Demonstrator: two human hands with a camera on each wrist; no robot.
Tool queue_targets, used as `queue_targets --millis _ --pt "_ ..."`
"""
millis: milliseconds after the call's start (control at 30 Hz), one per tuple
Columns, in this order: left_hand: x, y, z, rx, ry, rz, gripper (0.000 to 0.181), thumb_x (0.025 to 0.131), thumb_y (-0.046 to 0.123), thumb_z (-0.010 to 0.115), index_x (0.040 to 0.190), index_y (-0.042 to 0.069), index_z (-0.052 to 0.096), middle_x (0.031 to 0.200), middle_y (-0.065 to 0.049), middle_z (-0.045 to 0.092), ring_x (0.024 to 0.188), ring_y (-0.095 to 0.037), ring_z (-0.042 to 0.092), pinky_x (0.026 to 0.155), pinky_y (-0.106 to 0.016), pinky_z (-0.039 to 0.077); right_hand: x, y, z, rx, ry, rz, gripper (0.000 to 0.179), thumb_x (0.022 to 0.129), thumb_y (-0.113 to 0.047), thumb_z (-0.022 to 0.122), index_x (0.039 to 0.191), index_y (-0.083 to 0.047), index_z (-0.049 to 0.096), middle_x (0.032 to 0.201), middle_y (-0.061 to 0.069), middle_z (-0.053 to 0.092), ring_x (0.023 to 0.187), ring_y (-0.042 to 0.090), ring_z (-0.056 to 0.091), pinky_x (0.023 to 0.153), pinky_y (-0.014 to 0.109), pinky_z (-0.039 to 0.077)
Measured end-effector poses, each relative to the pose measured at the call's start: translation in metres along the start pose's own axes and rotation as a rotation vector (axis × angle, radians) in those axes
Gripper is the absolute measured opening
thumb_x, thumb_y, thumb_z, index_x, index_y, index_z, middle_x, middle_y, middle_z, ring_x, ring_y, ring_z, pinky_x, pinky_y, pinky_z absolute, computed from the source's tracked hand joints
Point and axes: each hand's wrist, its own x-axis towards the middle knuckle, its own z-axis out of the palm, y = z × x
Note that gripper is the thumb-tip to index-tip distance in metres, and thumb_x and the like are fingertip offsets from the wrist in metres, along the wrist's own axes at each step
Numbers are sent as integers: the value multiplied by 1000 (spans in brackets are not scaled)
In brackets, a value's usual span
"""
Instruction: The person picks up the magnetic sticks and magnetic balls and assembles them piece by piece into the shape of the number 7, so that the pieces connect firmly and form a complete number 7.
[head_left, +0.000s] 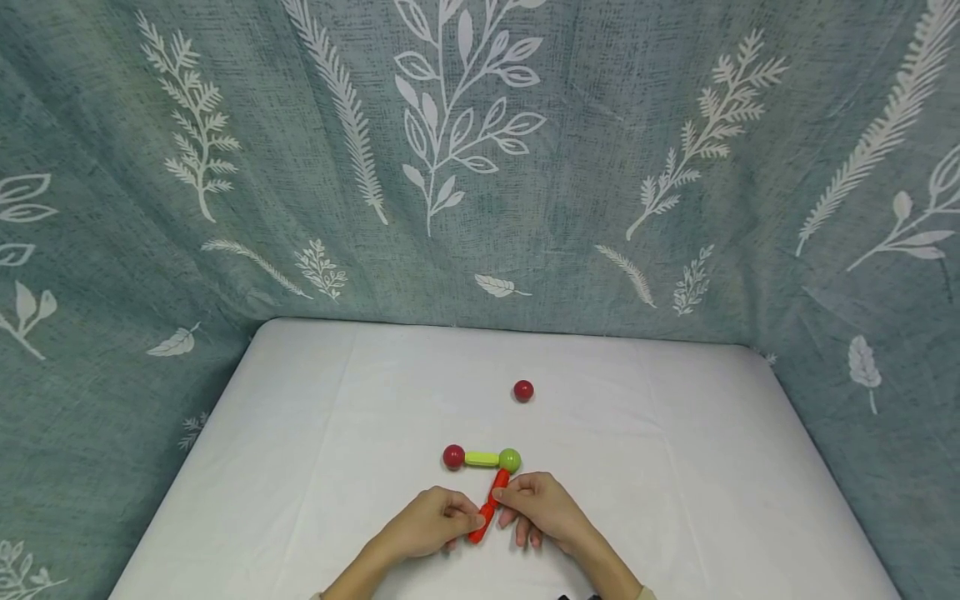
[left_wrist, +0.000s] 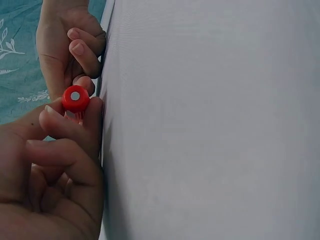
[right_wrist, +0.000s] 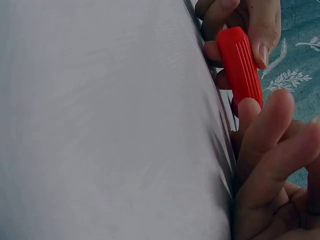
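My left hand (head_left: 431, 523) pinches a red magnetic rod (head_left: 477, 533) between thumb and fingers. A second red rod (head_left: 502, 478) is gripped by the thumb and fingers of my right hand (head_left: 546, 508). The two rods lie roughly end to end in a slanting line, and the far one reaches a green ball (head_left: 510, 460). From that ball a lime-green rod (head_left: 482, 459) runs left to a dark red ball (head_left: 453, 457). The left wrist view shows a silvery disc in the end of the near red rod (left_wrist: 76, 105); grooves mark its side (right_wrist: 241, 62) in the right wrist view.
Another dark red ball (head_left: 523, 391) sits alone farther back on the white table (head_left: 375, 383). Behind and beside the table hangs a teal leaf-patterned curtain (head_left: 570, 192). A small black object (head_left: 566, 597) shows at the bottom edge, near the right forearm.
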Motion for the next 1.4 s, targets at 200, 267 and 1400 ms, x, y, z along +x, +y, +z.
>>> queue_targets --millis 200,267,1400 --pt "1 3 1 -16 -3 6 14 93 26 71 92 12 73 66 -3 66 49 -10 53 44 -19 33 -1 -2 1 -5 5 -11 31 97 -28 67 95 3 66 73 12 70 41 8 55 36 19 39" --pt "1 4 1 -21 -3 3 14 93 26 72 91 13 73 66 -3 66 49 -10 53 44 -19 33 -1 -2 1 -7 4 -14 31 97 -28 67 95 3 66 73 12 70 41 8 55 36 19 39" --pt "8 19 -16 146 25 35 12 90 28 72 91 16 73 72 1 68 58 -13 60 53 -25 44 -1 0 1 -1 50 -16 34 97 -30 67 92 4 65 70 11 68 40 8 54 36 20 40"
